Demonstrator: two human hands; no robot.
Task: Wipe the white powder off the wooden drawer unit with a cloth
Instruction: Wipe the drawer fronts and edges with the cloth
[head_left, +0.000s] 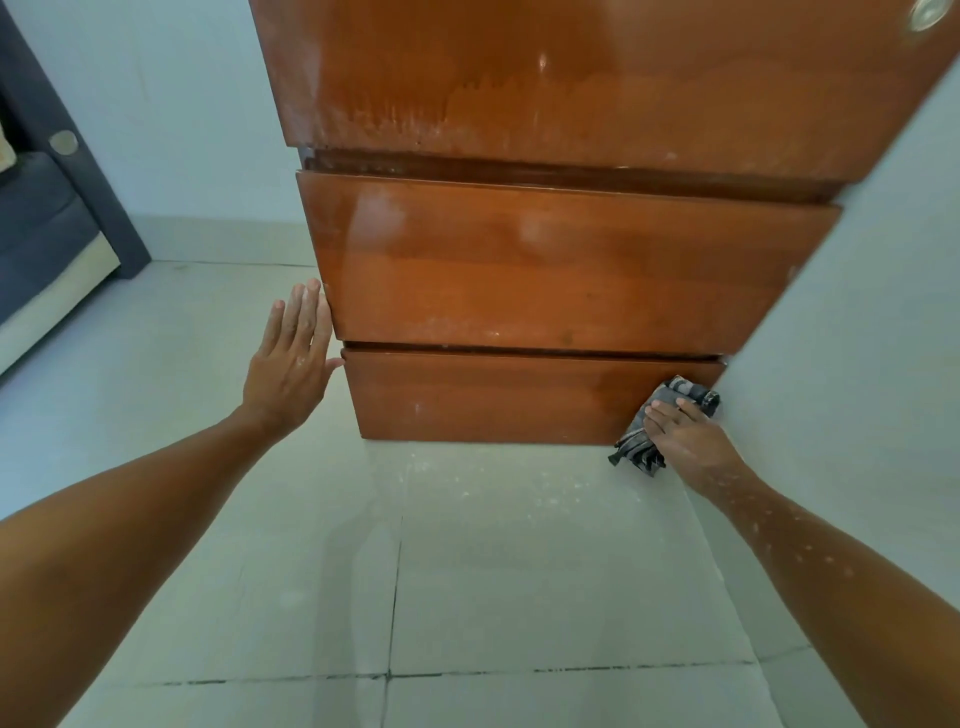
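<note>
The wooden drawer unit (545, 260) rises in front of me, glossy orange-brown, with three drawer fronts in view. White powder streaks smear the top front (415, 114), and fainter specks lie along the lower edge of the middle front. My right hand (685, 441) presses a crumpled grey patterned cloth (639, 441) against the bottom drawer's lower right corner. My left hand (293, 358) lies flat and open against the unit's left side, fingers together, holding nothing. Powder dots my right forearm.
White powder (498, 483) is scattered on the pale tiled floor just below the unit. A pale wall (857, 338) stands tight against the unit's right side. A dark blue sofa (47, 228) sits at the far left.
</note>
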